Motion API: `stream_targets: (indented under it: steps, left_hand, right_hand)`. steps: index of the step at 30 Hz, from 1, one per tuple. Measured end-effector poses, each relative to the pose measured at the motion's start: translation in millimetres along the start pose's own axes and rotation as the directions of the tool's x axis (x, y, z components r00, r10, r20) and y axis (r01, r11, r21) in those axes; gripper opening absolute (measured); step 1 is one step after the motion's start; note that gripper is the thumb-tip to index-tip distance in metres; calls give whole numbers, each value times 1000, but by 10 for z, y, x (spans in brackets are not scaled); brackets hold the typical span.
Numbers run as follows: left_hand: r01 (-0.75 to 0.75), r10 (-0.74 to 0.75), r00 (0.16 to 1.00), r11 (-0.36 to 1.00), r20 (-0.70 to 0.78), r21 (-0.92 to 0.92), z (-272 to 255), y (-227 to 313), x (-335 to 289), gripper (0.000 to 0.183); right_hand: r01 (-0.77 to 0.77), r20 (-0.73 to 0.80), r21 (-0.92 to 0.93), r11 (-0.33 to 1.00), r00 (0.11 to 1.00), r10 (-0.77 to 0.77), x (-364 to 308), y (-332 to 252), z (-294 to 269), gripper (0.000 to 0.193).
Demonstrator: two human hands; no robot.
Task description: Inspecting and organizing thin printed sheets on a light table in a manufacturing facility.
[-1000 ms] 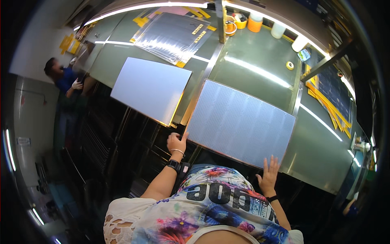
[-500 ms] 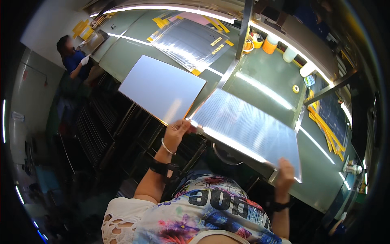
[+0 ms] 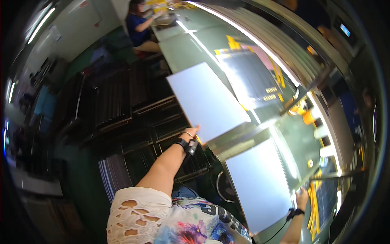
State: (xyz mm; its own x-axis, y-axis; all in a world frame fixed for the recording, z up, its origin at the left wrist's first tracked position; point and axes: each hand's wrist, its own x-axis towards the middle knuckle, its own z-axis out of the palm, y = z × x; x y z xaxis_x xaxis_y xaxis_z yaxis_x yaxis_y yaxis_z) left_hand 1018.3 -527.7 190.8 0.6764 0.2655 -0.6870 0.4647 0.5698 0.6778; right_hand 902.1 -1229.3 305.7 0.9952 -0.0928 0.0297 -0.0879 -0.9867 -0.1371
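Note:
Two large white panels lie on a long green table. My left hand, with a black wrist strap and a thin bracelet, grips the near corner of the left white panel; its fingertips are hidden under the edge. My right hand, also wearing a black strap, holds the far right edge of the right white panel, which lies in front of my patterned shirt. A metal bar runs between the two panels.
A seated person in a blue top works at the table's far end. Dark racks of upright sheets stand below the table on my left. A glossy printed sheet, orange and white cups and yellow strips lie on the table.
My head has turned left, so the table now runs diagonally. The right panel, lifted half a second ago, lies flatter. My left hand has moved from it to the left panel's corner.

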Motion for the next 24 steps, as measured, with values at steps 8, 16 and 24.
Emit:
stream_targets:
  steps: [8, 16, 24]
  left_hand:
    - [277, -216, 848, 959, 484, -58, -31, 243, -1444, 27]
    - [119, -249, 830, 953, 500, 278, -143, 238, -2050, 38]
    - [-24, 191, 882, 931, 430, -366, -4, 1065, -1808, 72]
  right_hand:
    - [-554, 473, 828, -83, 771, -426, -70, -3365, 157, 60]
    - [-335, 306, 872, -357, 942, -137, 282, -4287, -243, 45]
    - [716, -360, 578, 392, 654, -665, 163, -5279, -1291, 29]
